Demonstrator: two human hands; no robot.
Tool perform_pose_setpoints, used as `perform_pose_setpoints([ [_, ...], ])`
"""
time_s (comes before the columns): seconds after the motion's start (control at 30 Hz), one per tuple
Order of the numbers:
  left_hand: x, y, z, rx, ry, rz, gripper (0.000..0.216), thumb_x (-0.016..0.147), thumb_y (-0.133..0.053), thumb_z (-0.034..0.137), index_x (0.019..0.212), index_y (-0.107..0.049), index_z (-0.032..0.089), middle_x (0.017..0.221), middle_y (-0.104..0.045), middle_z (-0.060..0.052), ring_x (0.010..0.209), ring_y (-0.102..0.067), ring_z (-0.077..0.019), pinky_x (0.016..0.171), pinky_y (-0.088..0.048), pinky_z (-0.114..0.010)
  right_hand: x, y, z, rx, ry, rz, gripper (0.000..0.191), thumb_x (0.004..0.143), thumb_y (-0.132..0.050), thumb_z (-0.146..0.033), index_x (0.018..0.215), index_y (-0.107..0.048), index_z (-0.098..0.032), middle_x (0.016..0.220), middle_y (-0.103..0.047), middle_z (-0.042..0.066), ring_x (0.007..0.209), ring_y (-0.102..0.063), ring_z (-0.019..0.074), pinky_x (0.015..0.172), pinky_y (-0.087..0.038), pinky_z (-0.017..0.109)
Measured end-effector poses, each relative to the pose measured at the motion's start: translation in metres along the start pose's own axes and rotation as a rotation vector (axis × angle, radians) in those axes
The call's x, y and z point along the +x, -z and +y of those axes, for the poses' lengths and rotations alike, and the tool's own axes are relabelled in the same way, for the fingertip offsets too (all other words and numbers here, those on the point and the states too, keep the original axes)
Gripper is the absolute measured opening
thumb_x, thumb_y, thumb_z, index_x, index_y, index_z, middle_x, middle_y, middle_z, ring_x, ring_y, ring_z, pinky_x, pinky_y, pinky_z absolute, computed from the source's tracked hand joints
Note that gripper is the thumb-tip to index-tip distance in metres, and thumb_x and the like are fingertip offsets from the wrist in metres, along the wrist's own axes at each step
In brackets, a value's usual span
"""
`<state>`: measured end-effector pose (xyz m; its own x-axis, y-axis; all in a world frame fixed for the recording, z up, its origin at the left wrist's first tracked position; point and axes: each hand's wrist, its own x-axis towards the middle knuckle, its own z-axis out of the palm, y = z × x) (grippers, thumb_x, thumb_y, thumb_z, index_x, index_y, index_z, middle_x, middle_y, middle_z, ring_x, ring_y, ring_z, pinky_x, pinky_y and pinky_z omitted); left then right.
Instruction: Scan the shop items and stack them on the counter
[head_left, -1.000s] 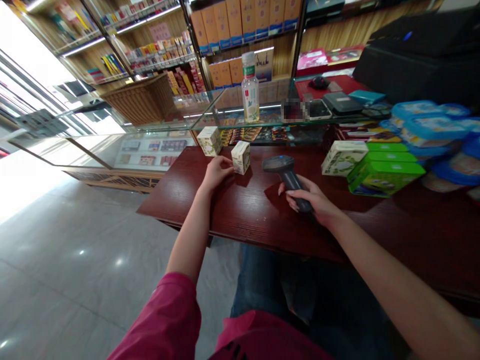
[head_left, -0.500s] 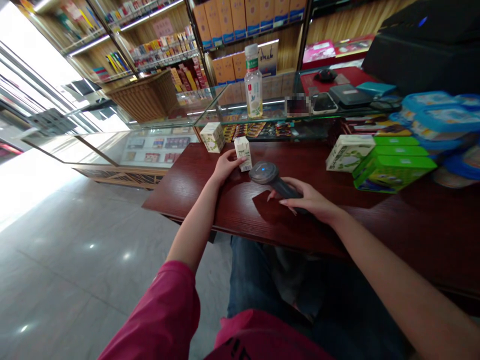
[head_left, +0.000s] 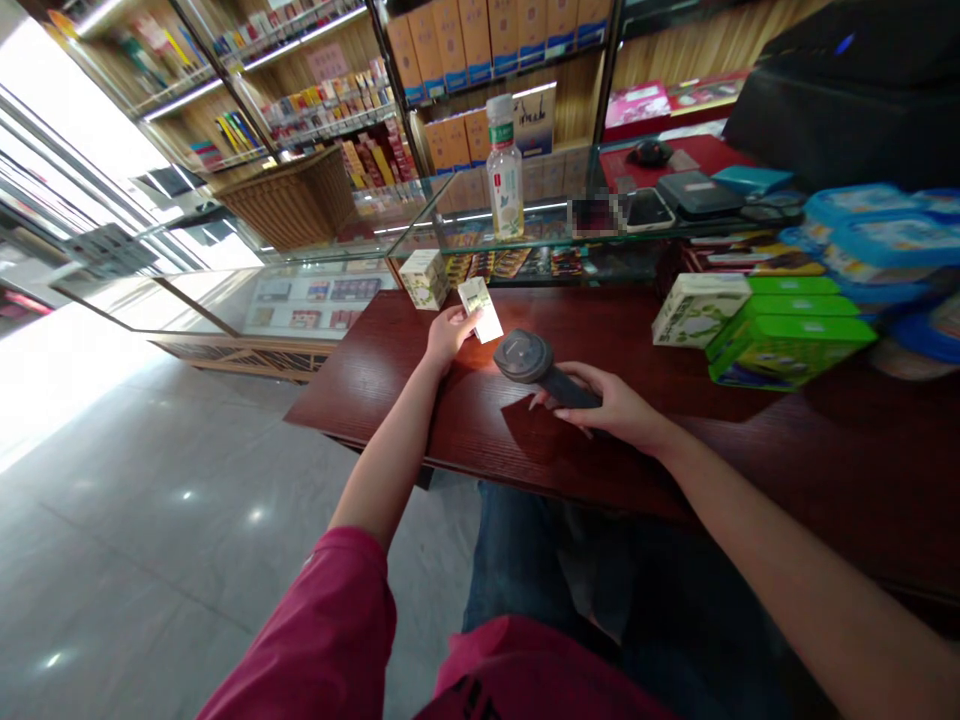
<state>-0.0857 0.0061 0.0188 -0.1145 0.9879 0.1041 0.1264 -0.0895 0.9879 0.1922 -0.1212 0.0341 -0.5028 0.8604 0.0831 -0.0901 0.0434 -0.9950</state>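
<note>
My left hand grips a small white carton by its side, tilted on the dark wooden table. Bright light from the scanner washes out the carton's lower face. In my right hand is a grey handheld barcode scanner, its head pointing at the carton a short way off. Just behind my left hand stands another white carton with a green leaf print.
A clear plastic bottle stands on the glass counter behind the table. On the right are a white-and-green box, green boxes and blue-lidded tubs. A wicker basket sits at the back left.
The scanner's light has come on and falls on the carton. My left hand has tilted the carton to the left, while the scanner has shifted slightly.
</note>
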Motion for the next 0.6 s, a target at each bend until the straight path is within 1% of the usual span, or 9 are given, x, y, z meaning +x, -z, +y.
perform_pose_setpoints([
  [0.07, -0.002, 0.003, 0.002, 0.012, -0.043, -0.047, 0.046, 0.079, -0.080, 0.042, 0.113, -0.073, 0.011, 0.112, -0.078, -0.014, 0.107, -0.074, -0.0290, 0.095, -0.059, -0.042, 0.000, 0.000, -0.001, 0.015, 0.000, 0.012, 0.053, 0.070, -0.083, -0.021, 0.120, -0.066, -0.022, 0.100, -0.079, 0.008, 0.073, -0.071, 0.0198, 0.044, -0.046, 0.024],
  [0.17, -0.003, 0.012, 0.004, -0.018, -0.120, -0.218, 0.066, 0.071, -0.086, 0.045, 0.126, -0.067, 0.013, 0.125, -0.074, -0.014, 0.116, -0.071, -0.0294, 0.099, -0.058, -0.041, -0.002, 0.001, -0.002, 0.053, -0.011, 0.072, 0.050, 0.071, -0.084, -0.025, 0.118, -0.066, -0.023, 0.100, -0.078, 0.007, 0.055, -0.060, 0.0123, 0.042, -0.045, 0.024],
  [0.23, -0.003, 0.020, 0.005, -0.037, -0.141, -0.320, 0.078, 0.065, -0.089, 0.046, 0.132, -0.063, 0.015, 0.130, -0.072, -0.014, 0.119, -0.070, -0.0299, 0.101, -0.057, -0.042, -0.003, 0.002, -0.002, 0.071, -0.005, 0.134, 0.045, 0.073, -0.083, -0.027, 0.114, -0.066, -0.023, 0.101, -0.078, 0.006, 0.048, -0.054, 0.0093, 0.042, -0.044, 0.025],
  [0.27, -0.002, 0.024, 0.004, -0.040, -0.145, -0.347, 0.080, 0.064, -0.090, 0.045, 0.133, -0.063, 0.016, 0.131, -0.072, -0.014, 0.120, -0.069, -0.0302, 0.102, -0.057, -0.042, -0.004, 0.003, -0.003, 0.077, 0.007, 0.165, 0.043, 0.074, -0.083, -0.028, 0.112, -0.066, -0.023, 0.103, -0.077, 0.006, 0.048, -0.053, 0.0088, 0.043, -0.044, 0.026],
  [0.33, -0.001, 0.033, 0.003, -0.021, -0.153, -0.350, 0.074, 0.064, -0.090, 0.044, 0.127, -0.067, 0.015, 0.130, -0.072, -0.015, 0.121, -0.069, -0.0304, 0.106, -0.055, -0.043, -0.005, 0.005, -0.004, 0.083, 0.041, 0.219, 0.038, 0.075, -0.082, -0.030, 0.108, -0.066, -0.022, 0.107, -0.077, 0.007, 0.049, -0.053, 0.0089, 0.043, -0.044, 0.026],
  [0.43, -0.001, 0.043, -0.003, -0.020, -0.149, -0.278, 0.059, 0.070, -0.086, 0.046, 0.118, -0.073, 0.014, 0.125, -0.075, -0.014, 0.118, -0.070, -0.0290, 0.110, -0.052, -0.045, -0.006, 0.009, -0.006, 0.089, 0.102, 0.299, 0.032, 0.075, -0.081, -0.031, 0.101, -0.066, -0.022, 0.109, -0.076, 0.008, 0.050, -0.052, 0.0092, 0.044, -0.044, 0.027],
  [0.5, -0.002, 0.045, -0.007, -0.074, -0.123, -0.246, 0.056, 0.076, -0.081, 0.051, 0.118, -0.073, 0.015, 0.125, -0.075, -0.013, 0.117, -0.071, -0.0279, 0.110, -0.052, -0.046, -0.006, 0.013, -0.005, 0.074, 0.143, 0.370, 0.029, 0.076, -0.080, -0.032, 0.099, -0.065, -0.023, 0.107, -0.076, 0.007, 0.050, -0.051, 0.0097, 0.044, -0.044, 0.027],
  [0.57, -0.004, 0.042, -0.007, -0.117, -0.097, -0.235, 0.058, 0.079, -0.078, 0.055, 0.122, -0.071, 0.017, 0.127, -0.074, -0.013, 0.118, -0.071, -0.0266, 0.109, -0.053, -0.044, -0.007, 0.016, -0.001, 0.031, 0.203, 0.493, 0.034, 0.076, -0.081, -0.033, 0.105, -0.063, -0.025, 0.106, -0.076, 0.006, 0.051, -0.052, 0.0112, 0.045, -0.046, 0.028],
  [0.6, -0.005, 0.039, -0.006, -0.113, -0.090, -0.239, 0.060, 0.078, -0.078, 0.055, 0.125, -0.069, 0.017, 0.129, -0.073, -0.013, 0.119, -0.070, -0.0261, 0.108, -0.054, -0.043, -0.007, 0.018, 0.001, 0.009, 0.228, 0.536, 0.042, 0.077, -0.080, -0.034, 0.113, -0.060, -0.026, 0.109, -0.076, 0.006, 0.054, -0.056, 0.0132, 0.047, -0.048, 0.029],
])
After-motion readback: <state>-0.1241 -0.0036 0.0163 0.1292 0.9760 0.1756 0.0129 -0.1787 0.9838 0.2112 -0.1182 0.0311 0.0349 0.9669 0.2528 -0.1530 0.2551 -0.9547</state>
